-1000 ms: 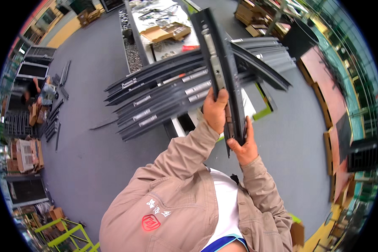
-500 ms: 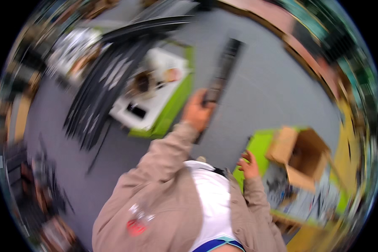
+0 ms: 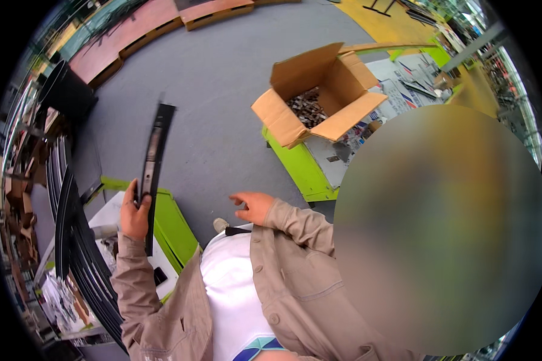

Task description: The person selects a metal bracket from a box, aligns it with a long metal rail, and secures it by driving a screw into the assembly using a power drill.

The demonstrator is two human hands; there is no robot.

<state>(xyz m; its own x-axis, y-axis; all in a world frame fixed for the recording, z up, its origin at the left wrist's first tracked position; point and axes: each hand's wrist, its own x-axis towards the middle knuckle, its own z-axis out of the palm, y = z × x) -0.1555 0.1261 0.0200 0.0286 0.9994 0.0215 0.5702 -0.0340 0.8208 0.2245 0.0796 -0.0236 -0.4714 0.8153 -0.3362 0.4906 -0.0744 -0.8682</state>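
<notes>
Moved: the person has turned, bringing the right desk (image 3: 300,170) round to the far right; the right hand (image 3: 253,208), on the dark profile (image 3: 159,144) a second ago, is now off it.
Left hand (image 3: 135,213): pinching the profile between thumb and fingers, near its lower half.
Dark profile: long, near upright with a slight tilt, left of the person, raised over floor (image 3: 223,84) and the left desk (image 3: 176,227); I can't tell if its low end touches that desk.
Strip (image 3: 150,157): greyish metal, holes in it, along the profile's face.
Right hand: loosely spread, fingers a bit bent, thumb apart, holding nothing, in front of the person's waist.
Cardboard box (image 3: 344,84): flaps up, on the right desk, small metal-looking parts (image 3: 307,107) inside.
Profile stack (image 3: 85,259): long dark pieces lying across the left desk, left of the left hand.
Black rectangular object (image 3: 160,275): on the left desk, near side.
Black bin (image 3: 67,90): far left, on floor.
Near right: hidden by a blurred round patch.
</notes>
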